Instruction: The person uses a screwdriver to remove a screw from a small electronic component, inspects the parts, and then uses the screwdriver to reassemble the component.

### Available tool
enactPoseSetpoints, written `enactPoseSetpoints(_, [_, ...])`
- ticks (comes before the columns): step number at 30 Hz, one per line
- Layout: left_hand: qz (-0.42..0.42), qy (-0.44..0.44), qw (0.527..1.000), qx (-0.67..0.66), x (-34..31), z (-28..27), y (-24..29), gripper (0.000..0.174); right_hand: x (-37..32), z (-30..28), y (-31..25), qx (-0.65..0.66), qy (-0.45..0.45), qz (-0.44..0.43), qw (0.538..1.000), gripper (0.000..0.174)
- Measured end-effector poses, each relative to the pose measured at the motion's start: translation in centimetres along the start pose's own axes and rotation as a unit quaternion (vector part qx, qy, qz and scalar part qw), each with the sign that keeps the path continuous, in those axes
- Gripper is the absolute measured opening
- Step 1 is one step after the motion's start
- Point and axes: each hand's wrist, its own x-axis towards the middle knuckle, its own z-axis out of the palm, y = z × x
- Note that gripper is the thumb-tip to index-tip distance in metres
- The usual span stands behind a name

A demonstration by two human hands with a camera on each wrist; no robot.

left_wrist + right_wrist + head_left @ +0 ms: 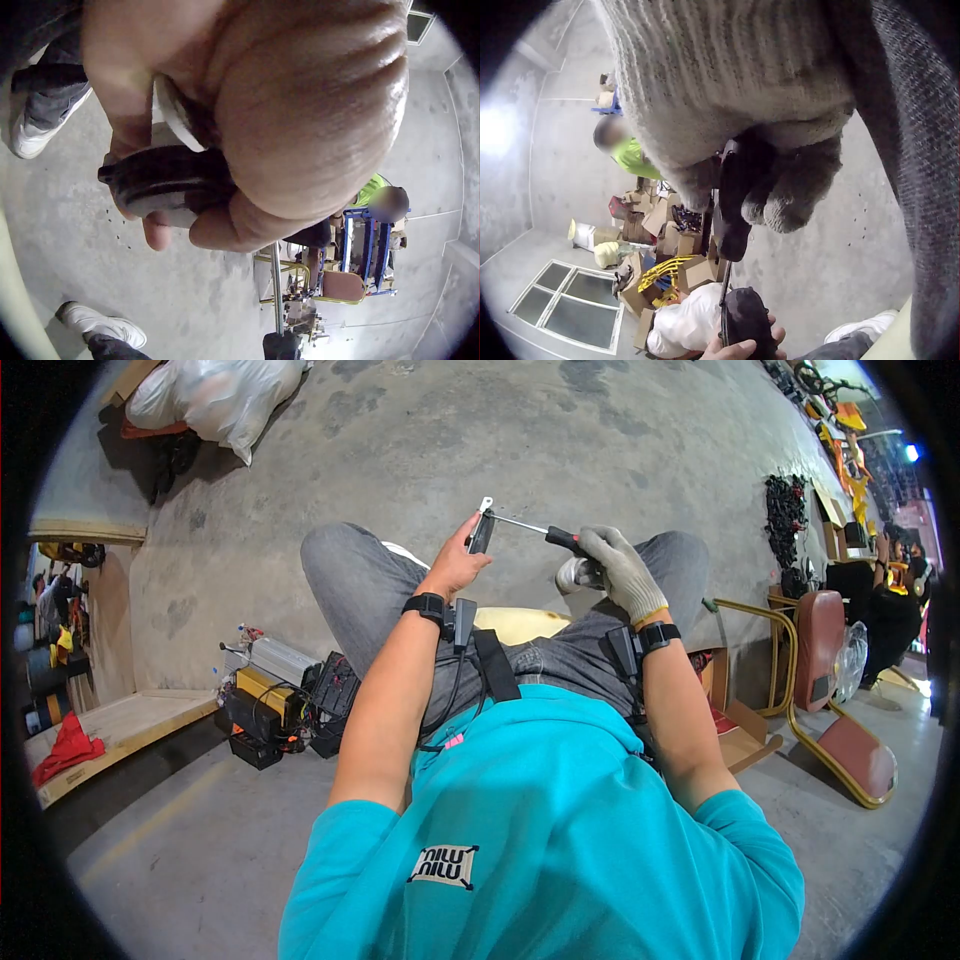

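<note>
My bare left hand (457, 567) holds up a small black part (481, 533) with a pale metal tab at its top, out in front of my knees. In the left wrist view the thumb and fingers grip the black part (176, 180), whose body is rounded; the palm hides some of it. My right hand (622, 572), in a knitted glove, grips a screwdriver (562, 538) by its black and red handle. Its long shaft points left, and the tip overlaps the upper end of the black part in the head view. The right wrist view shows gloved fingers wrapped round the handle (735, 202).
Metal-cased units with cables (270, 685) lie on the floor at left, near a low wooden shelf (130, 725) with a red cloth (68, 748). A chair (825, 650) and an open carton (740, 730) stand at right. A white plastic bag (215, 400) sits far left.
</note>
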Motion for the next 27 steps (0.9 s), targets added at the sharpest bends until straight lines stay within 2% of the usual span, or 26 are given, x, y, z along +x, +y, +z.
enactPoseSetpoints(2, [0.009, 0.004, 1.0, -0.004, 0.0, 0.0, 0.0, 0.084, 0.3, 0.0, 0.9, -0.089, 0.053, -0.085, 0.991, 0.035])
enactPoseSetpoints(6, [-0.002, -0.002, 1.0, 0.005, 0.0, 0.0, 0.0, 0.084, 0.3, -0.4, 0.8, -0.108, 0.03, -0.093, 0.989, 0.035])
enactPoseSetpoints(8, [0.0, -0.001, 1.0, 0.002, 0.1, 0.0, -0.2, 0.084, 0.4, -0.3, 0.4, -0.063, 0.01, -0.03, 0.998, 0.038])
enactPoseSetpoints(11, [0.004, -0.006, 1.0, 0.007, 0.3, 0.0, -0.6, 0.084, -0.1, -0.2, -0.3, -0.026, -0.014, 0.012, 1.0, 0.043])
enactPoseSetpoints(12, [0.004, -0.006, 1.0, 0.005, 0.3, 0.0, -0.6, 0.084, -0.3, 0.0, -0.3, -0.025, -0.014, 0.011, 1.0, 0.043])
enactPoseSetpoints(14, [0.005, -0.005, 1.0, 0.004, 0.3, 0.1, -0.6, 0.084, -0.5, 0.6, -0.3, -0.097, 0.036, -0.051, 0.993, 0.044])
enactPoseSetpoints(18, [0.008, -0.008, 1.0, 0.002, 0.2, 0.0, -0.7, 0.083, -0.4, 0.2, 0.2, -0.114, 0.024, -0.087, 0.989, 0.044])
enactPoseSetpoints(21, [0.025, -0.003, 1.0, 0.018, 0.3, 0.1, -0.8, 0.084, -0.5, 0.5, -0.4, -0.095, 0.022, -0.06, 0.993, 0.042])
enactPoseSetpoints(22, [0.005, -0.011, 1.0, 0.002, 0.3, 0.1, -0.9, 0.083, -0.6, 0.6, -0.6, -0.085, 0.02, -0.044, 0.995, 0.041])
enactPoseSetpoints(27, [-0.043, -0.029, 0.999, -0.004, -0.3, -0.1, 0.6, 0.082, -0.3, 0.0, 0.2, -0.103, 0.016, -0.073, 0.992, 0.043])
